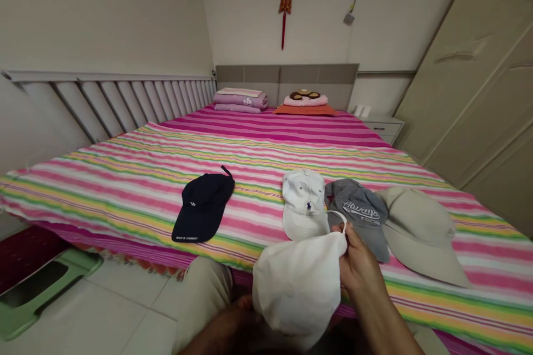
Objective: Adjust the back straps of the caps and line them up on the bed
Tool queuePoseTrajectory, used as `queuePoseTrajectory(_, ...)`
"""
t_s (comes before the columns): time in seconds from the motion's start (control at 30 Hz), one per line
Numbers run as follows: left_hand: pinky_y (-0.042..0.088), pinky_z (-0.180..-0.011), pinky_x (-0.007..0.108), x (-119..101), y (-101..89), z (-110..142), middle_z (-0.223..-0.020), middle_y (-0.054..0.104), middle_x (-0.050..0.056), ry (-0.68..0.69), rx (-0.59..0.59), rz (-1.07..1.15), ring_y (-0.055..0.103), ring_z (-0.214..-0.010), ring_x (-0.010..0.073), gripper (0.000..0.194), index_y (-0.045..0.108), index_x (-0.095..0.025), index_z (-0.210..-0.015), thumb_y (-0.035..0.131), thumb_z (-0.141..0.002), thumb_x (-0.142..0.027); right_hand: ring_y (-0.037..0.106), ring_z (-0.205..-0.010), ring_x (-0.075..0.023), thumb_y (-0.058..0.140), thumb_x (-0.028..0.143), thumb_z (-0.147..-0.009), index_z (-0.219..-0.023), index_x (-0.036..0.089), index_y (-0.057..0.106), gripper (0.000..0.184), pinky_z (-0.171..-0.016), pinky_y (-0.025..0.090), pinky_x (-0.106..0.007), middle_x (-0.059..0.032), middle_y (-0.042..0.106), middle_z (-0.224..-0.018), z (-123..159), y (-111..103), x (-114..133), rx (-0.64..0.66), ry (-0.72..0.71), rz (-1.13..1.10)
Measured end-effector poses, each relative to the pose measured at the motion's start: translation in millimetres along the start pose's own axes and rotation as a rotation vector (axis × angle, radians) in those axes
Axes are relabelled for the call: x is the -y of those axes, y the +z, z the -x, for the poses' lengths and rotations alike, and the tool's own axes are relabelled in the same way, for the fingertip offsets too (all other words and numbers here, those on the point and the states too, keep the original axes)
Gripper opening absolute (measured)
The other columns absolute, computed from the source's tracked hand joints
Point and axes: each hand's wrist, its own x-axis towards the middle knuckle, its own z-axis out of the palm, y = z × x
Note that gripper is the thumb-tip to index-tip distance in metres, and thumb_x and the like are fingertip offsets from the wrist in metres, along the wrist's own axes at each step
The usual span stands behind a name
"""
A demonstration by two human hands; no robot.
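I hold a white cloth cap (297, 285) over my lap, just in front of the bed edge. My right hand (360, 263) pinches its upper right edge by a thin strap. My left hand (239, 316) is under the cap's lower left side, mostly hidden, and seems to grip it. On the striped bed cover (266, 150) lie a navy cap (204, 206) to the left, then a white cap (303, 204), a grey cap with lettering (358, 213) and a beige cap (420, 233) in a row to the right.
Folded bedding (241, 100) and a pillow stack (306, 101) lie at the headboard. A green stool (37, 294) stands on the floor at lower left. A nightstand (381, 122) and wardrobe doors (478, 94) are to the right.
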Motion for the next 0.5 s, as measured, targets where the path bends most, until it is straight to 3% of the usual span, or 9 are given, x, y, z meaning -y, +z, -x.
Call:
queuePoseTrajectory(0.1,0.044,-0.078,0.036,-0.1,-0.7,-1.4,-0.082,0.069,0.008,0.164,-0.116,0.109,0.062,-0.085,0.0246,0.027,0.065,-0.020,-0.091,0.066,-0.064,-0.025,0.057,-0.053,-0.0109,0.072,0.033,-0.060,-0.068,0.023,0.059,0.018,-0.052,0.051,-0.022,0.0051,0.063,-0.058,0.2,-0.9,2.0,-0.024,-0.036,-0.013)
queuePoseTrajectory(0.17,0.045,-0.077,0.033,-21.3,0.7,-1.3,-0.083,0.069,0.007,0.255,-0.214,0.132,0.063,-0.083,0.0221,0.026,0.064,-0.019,-0.093,0.065,-0.067,-0.022,0.060,-0.059,-0.0120,0.074,0.032,-0.057,-0.073,0.022,0.060,0.024,-0.056,0.051,-0.022,0.0033,0.067,-0.068,1.6,-3.7,2.9,0.029,-0.056,0.032)
queuePoseTrajectory(0.27,0.048,-0.073,0.026,-80.9,2.6,1.9,-0.081,0.069,0.004,0.426,-0.390,0.138,0.064,-0.074,0.0160,0.023,0.064,-0.018,-0.088,0.066,-0.065,-0.015,0.063,-0.069,-0.0147,0.077,0.035,-0.052,-0.082,0.021,0.060,0.037,-0.059,0.051,-0.024,0.0003,0.069,-0.079,4.8,-12.1,1.4,0.107,-0.033,0.140)
queuePoseTrajectory(0.33,0.049,-0.071,0.025,-130.1,1.2,5.0,-0.080,0.070,0.004,0.587,-0.436,0.135,0.064,-0.072,0.0156,0.028,0.062,-0.017,-0.092,0.066,-0.065,-0.012,0.064,-0.073,-0.0168,0.078,0.037,-0.051,-0.084,0.020,0.059,0.041,-0.061,0.051,-0.025,-0.0023,0.070,-0.081,7.8,-18.7,-2.8,0.121,0.023,0.189)
queuePoseTrajectory(0.43,0.050,-0.074,0.025,-197.9,-7.9,9.0,-0.076,0.070,0.003,0.802,-0.570,0.186,0.064,-0.073,0.0149,0.028,0.061,-0.018,-0.099,0.056,-0.073,-0.010,0.065,-0.071,-0.0168,0.077,0.036,-0.053,-0.082,0.018,0.060,0.038,-0.059,0.050,-0.024,-0.0044,0.070,-0.078,12.3,-28.0,-14.2,0.143,0.104,0.216)
queuePoseTrajectory(0.5,0.050,-0.078,0.028,-228.5,-18.9,11.2,-0.077,0.070,0.004,0.859,-0.665,0.176,0.064,-0.075,0.0152,0.025,0.060,-0.015,-0.099,0.051,-0.077,-0.010,0.065,-0.067,-0.0160,0.076,0.034,-0.056,-0.081,0.017,0.060,0.034,-0.056,0.050,-0.023,-0.0044,0.070,-0.075,13.2,-34.4,-24.0,0.144,0.151,0.218)
